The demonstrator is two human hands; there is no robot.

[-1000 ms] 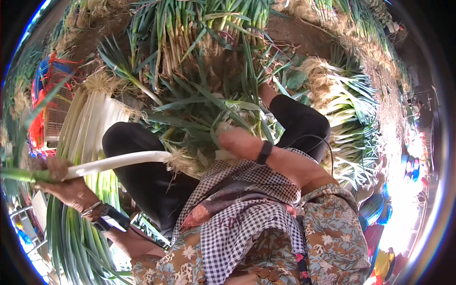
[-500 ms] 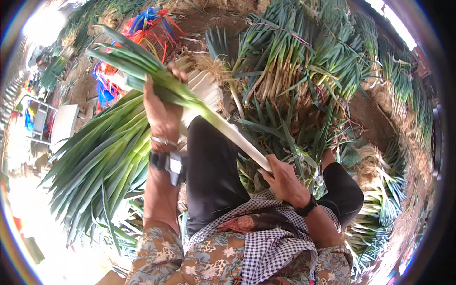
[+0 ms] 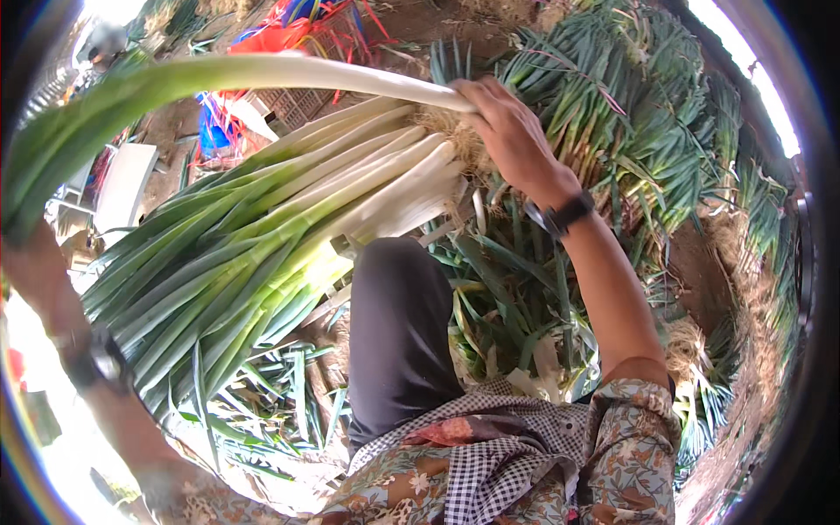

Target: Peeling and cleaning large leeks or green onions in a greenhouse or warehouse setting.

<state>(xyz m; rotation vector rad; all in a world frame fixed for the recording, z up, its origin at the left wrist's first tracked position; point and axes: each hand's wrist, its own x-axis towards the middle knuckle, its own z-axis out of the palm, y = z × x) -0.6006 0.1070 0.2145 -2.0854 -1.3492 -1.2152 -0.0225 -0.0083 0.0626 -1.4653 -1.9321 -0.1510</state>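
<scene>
A long leek is stretched in an arch above the pile, its white end to the right and its green leaves bending down at the left rim. My right hand is closed round the white root end. At the far left, my left hand meets the leaves and grips them, though its fingers are blurred and partly dark. Below the leek lies a heap of trimmed leeks, white ends to the right and leaves fanned toward the lower left. My bent knee is beside this heap.
Large bundles of leeks with dry brown leaves lie at the upper right. Cut leaves litter the ground right of my knee. Behind the heap stands a crate with red and blue straps. A white board leans at the left.
Both hands have moved apart and away from my body, the left one to the left rim. The leek has swung from a slant over my knee to above the heap.
</scene>
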